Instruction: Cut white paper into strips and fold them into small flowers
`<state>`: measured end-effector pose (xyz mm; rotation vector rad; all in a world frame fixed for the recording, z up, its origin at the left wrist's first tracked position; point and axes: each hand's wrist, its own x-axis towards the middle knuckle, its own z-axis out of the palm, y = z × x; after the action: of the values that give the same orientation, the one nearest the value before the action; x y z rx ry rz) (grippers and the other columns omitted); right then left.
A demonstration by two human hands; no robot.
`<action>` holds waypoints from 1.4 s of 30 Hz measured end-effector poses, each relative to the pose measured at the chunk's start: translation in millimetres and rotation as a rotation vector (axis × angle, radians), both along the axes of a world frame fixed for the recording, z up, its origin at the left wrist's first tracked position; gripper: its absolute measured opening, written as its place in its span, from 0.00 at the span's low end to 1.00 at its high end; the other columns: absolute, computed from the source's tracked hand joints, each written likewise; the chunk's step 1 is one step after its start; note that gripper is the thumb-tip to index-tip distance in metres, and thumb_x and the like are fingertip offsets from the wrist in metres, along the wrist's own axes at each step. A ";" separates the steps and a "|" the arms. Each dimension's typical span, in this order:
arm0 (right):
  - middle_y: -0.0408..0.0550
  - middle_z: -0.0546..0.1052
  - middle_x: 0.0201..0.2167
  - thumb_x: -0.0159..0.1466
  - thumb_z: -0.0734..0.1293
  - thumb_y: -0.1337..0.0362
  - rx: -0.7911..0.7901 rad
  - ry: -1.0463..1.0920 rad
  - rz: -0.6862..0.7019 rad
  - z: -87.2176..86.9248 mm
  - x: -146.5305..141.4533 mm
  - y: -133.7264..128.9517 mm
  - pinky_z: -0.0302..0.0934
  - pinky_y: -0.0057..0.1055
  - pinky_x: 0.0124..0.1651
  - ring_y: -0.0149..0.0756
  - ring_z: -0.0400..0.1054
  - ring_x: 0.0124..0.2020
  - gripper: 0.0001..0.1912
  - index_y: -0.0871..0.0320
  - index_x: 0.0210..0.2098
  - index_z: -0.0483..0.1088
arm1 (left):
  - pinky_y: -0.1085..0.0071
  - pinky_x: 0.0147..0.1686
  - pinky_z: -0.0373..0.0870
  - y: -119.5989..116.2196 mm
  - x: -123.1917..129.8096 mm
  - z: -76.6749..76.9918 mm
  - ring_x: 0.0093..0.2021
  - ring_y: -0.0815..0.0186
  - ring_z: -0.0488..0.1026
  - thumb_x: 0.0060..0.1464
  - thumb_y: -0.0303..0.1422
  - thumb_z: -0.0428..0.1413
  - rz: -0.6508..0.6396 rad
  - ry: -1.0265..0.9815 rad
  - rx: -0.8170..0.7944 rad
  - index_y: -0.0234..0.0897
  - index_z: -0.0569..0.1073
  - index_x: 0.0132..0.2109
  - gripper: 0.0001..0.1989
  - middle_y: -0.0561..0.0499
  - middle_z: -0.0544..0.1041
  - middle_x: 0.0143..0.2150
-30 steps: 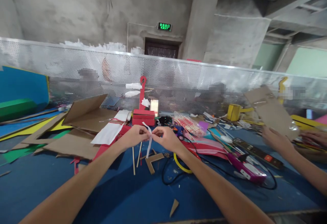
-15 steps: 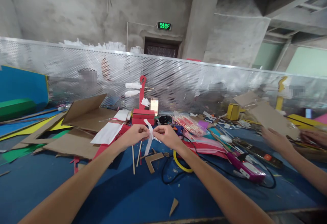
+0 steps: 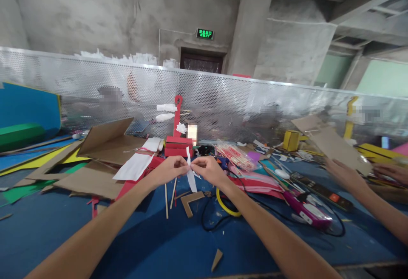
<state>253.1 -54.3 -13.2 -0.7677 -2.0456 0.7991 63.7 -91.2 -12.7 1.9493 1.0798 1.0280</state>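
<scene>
A narrow strip of white paper [image 3: 191, 183] is pinched between my two hands over the blue table. My left hand [image 3: 174, 168] is closed, its thumb and fingertips on the middle of the strip. Closed as well, my right hand [image 3: 205, 168] grips the same spot from the other side. One end of the strip sticks up above the fingers and the longer end hangs below. Right behind the hands stands a red box [image 3: 179, 146] with an upright red hooked post [image 3: 177, 115], white tufts attached to it. Below lie thin wooden sticks [image 3: 166, 200] and an L-shaped cardboard piece [image 3: 191, 202].
Cardboard sheets [image 3: 92, 179] and white paper [image 3: 135, 166] lie to the left. On the right are a bag of sticks [image 3: 237, 156], a yellow ring [image 3: 227, 204], a black cable, a purple box [image 3: 307, 209] and a power strip [image 3: 321, 190]. A co-worker's hands [image 3: 347, 177] hold cardboard.
The white strip has turned between my fingers: its lower end has swung to the right and its upper end now points straighter up. My hands stay nearly in place.
</scene>
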 end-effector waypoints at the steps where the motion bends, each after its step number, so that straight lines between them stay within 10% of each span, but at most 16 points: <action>1: 0.45 0.76 0.23 0.56 0.66 0.64 0.012 -0.001 0.000 -0.5 0.2 0.9 0.59 0.26 0.28 0.32 0.68 0.25 0.08 0.61 0.28 0.75 | 0.72 0.30 0.66 -0.9 0.7 -0.2 0.30 0.68 0.70 0.53 0.43 0.54 0.007 0.020 0.023 0.35 0.70 0.37 0.14 0.50 0.74 0.31; 26: 0.46 0.77 0.27 0.57 0.65 0.66 0.136 -0.047 -0.036 -1.5 -1.8 -2.7 0.63 0.26 0.34 0.33 0.70 0.29 0.05 0.60 0.29 0.74 | 0.71 0.32 0.65 -6.5 6.7 -0.1 0.33 0.64 0.72 0.56 0.36 0.49 0.231 0.294 0.283 0.36 0.72 0.35 0.11 0.49 0.76 0.32; 42: 0.46 0.76 0.28 0.58 0.65 0.66 0.113 -0.030 -0.014 -2.6 -3.1 -1.3 0.62 0.27 0.34 0.33 0.70 0.30 0.04 0.60 0.30 0.71 | 0.72 0.32 0.66 0.5 4.9 -2.6 0.32 0.65 0.72 0.52 0.31 0.49 0.133 0.204 0.220 0.34 0.73 0.33 0.09 0.49 0.77 0.31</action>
<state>250.0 -55.6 -15.8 -0.7336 -2.0910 0.6616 68.6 -90.7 -15.4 2.2220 1.2677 1.0736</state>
